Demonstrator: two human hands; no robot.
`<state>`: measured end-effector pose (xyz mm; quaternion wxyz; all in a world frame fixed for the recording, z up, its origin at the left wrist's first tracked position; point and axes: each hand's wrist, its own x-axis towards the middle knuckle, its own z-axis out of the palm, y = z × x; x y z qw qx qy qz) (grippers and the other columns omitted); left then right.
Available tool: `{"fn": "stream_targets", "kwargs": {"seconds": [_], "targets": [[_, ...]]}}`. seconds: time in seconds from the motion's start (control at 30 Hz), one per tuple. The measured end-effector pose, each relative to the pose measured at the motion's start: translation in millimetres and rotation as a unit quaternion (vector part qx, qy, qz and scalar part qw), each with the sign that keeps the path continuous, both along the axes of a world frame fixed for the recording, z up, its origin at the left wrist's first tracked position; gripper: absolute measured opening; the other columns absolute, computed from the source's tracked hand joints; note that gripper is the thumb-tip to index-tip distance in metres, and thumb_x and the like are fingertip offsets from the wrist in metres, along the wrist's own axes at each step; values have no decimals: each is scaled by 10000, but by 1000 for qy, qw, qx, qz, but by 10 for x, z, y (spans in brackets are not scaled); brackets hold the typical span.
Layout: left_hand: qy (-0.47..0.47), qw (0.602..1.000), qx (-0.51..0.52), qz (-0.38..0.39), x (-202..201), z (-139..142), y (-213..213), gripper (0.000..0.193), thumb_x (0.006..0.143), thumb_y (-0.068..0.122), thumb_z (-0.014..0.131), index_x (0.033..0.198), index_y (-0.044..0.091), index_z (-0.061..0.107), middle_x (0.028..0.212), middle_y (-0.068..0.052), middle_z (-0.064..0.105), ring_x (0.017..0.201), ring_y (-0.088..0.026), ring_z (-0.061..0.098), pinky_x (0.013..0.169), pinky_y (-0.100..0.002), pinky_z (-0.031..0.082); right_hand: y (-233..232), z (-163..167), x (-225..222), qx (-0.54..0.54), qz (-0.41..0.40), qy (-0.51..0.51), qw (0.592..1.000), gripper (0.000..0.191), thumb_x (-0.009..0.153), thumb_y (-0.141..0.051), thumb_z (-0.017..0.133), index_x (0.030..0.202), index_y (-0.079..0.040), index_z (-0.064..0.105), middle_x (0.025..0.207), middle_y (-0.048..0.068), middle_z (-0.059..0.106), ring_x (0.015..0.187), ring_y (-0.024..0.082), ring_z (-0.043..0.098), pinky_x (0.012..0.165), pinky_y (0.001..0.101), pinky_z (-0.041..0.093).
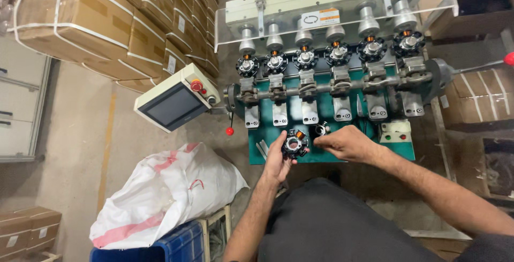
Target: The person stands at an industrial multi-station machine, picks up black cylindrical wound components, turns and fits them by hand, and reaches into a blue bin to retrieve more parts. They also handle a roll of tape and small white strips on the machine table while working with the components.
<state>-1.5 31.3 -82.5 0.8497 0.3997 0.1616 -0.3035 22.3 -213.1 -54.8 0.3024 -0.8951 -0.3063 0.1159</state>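
Observation:
My left hand [278,160] grips a round black stator core with copper windings [294,143], held just above the green machine table [342,152]. My right hand [347,143] reaches in from the right and pinches a second, smaller black core [321,129] next to the first. Beyond both hands runs a row of several winding stations, each with a black core on a spindle [305,58]. A grey shaft with clamp brackets [321,88] crosses below the spindles.
A tilted touch-screen panel with a red button [174,104] stands at the left of the machine. A white sack [166,192] lies over a blue crate [160,246]. Strapped cardboard boxes [101,21] are stacked at the upper left. A red-knobbed lever [229,131] hangs beside the table.

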Motion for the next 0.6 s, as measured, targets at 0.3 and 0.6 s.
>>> {"fn": "stream_targets", "kwargs": {"seconds": [0.3,0.6], "targets": [[-87,979,141,122,19,-199,44,338,1016,266,589,1293,74,610,1072,-20,701,865,-83,699,652,-254,624,737,-23,80,174,-123,-58,975,161,904,-184,715,1032,-98,764,861,112,756,737,287,745,605,358,582],[-101,957,203,179,175,-265,476,315,947,108,684,1254,38,668,1054,-5,714,841,-71,681,592,-259,607,1260,-294,-168,283,-211,-6,936,127,851,-153,755,911,-41,747,625,91,652,491,158,609,463,318,464]]}}
